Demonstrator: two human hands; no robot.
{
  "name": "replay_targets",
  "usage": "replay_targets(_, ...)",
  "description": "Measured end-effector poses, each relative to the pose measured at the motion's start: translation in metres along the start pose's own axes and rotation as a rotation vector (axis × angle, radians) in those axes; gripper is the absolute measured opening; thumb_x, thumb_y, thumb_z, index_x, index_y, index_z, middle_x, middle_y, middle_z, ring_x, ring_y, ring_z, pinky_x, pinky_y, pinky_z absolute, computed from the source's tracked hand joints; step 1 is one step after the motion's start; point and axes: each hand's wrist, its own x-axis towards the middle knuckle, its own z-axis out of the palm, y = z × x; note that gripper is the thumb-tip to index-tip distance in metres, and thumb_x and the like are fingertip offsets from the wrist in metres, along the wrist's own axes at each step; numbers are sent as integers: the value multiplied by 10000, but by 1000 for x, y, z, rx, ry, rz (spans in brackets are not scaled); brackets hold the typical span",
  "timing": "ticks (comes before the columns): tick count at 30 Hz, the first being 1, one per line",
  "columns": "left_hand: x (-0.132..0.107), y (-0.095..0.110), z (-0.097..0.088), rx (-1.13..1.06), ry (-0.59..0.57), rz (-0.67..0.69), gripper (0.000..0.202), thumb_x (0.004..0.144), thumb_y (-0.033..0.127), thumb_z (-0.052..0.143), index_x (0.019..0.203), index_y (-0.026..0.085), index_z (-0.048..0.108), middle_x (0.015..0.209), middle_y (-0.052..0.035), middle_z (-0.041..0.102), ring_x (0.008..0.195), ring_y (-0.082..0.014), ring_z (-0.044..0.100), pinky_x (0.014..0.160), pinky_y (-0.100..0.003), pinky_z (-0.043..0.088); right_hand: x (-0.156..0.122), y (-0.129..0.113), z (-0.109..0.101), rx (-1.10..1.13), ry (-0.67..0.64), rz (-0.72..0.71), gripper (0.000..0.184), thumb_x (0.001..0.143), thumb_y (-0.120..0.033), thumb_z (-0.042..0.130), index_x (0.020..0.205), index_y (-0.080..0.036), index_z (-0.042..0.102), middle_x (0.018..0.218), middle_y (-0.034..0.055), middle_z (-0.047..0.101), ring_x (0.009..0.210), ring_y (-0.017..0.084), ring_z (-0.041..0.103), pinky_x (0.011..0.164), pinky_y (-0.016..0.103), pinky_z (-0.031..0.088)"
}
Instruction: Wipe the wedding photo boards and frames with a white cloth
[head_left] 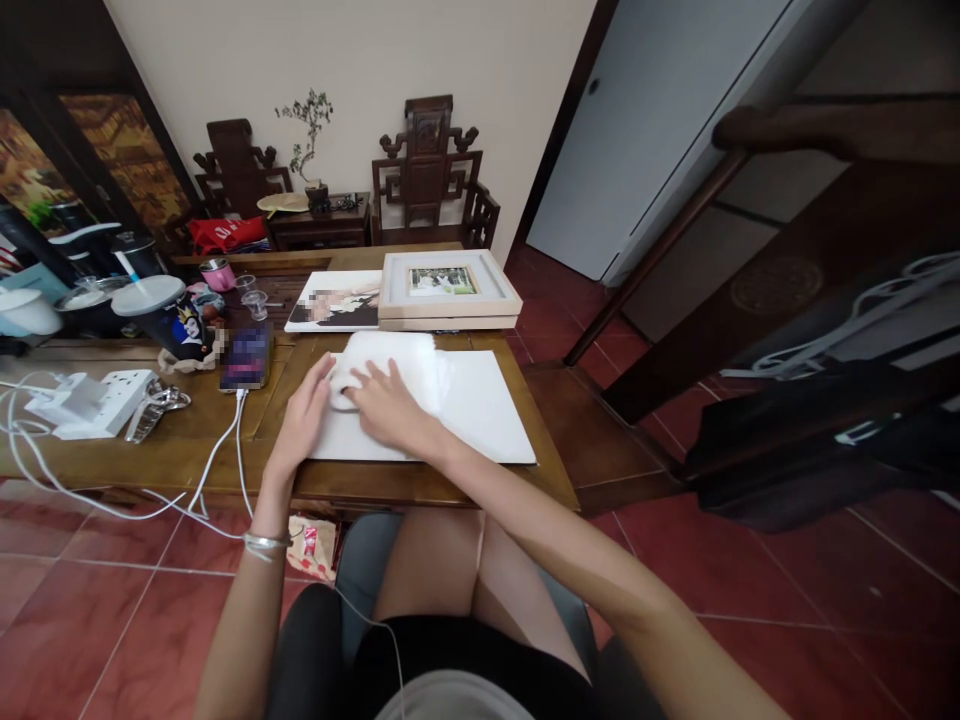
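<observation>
A flat white board [487, 405] lies on the wooden table in front of me. Over its left part is a soft white cloth [394, 350], folded or bunched, slightly blurred. My right hand [390, 405] presses down on the cloth with fingers spread. At the left edge of the board rests my left hand [304, 412], its fingers stretched out and their tips near the cloth's left side; whether they touch the cloth I cannot tell.
Behind the board are a light wood picture frame [450, 290] and a printed photo panel [334, 302]. To the left stand a phone [246, 358] on a cable, a lidded dark cup [169, 315], a power strip [112, 400] and small clear cups [256, 303].
</observation>
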Motion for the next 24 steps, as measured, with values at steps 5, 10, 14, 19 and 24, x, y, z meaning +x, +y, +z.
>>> replay_targets(5,-2,2,-2,-146,93,6,581,1013,475,119,1479,188,316,1521,-91,407,1418,-184,346,1191,-390,240,-27,-17,-1,51,-6,-372,408,830,-43,425,1143,-140,667,1443,122,494,1398,337,314,1131,592,205)
replay_targets(10,-2,1,5,91,42,26,631,1000,511,184,1398,106,460,1494,-135,437,1399,-215,381,1191,-402,251,-74,-10,-26,149,-154,-416,384,767,-34,467,1039,-169,701,1293,119,624,1315,266,462,1127,517,260)
replay_targets(14,0,-1,10,258,-72,33,593,993,487,227,1346,117,529,1444,-133,501,1373,-236,424,1178,-433,274,-78,12,-41,161,-212,-167,450,726,-15,467,1070,-180,707,1174,154,683,1239,264,546,1088,463,327)
replay_targets(19,0,-6,11,337,-155,81,502,965,405,363,1296,94,578,1423,-164,514,1376,-270,416,1166,-448,289,-25,45,-33,160,-82,75,494,773,-17,432,1186,-153,668,1142,132,706,1142,285,607,967,365,430)
replay_targets(24,1,-6,10,348,-154,85,448,935,344,420,1284,122,591,1415,-146,529,1363,-285,434,1157,-483,302,48,41,-27,187,-44,42,311,928,-126,437,1138,-186,658,1181,24,675,1068,223,619,887,283,475)
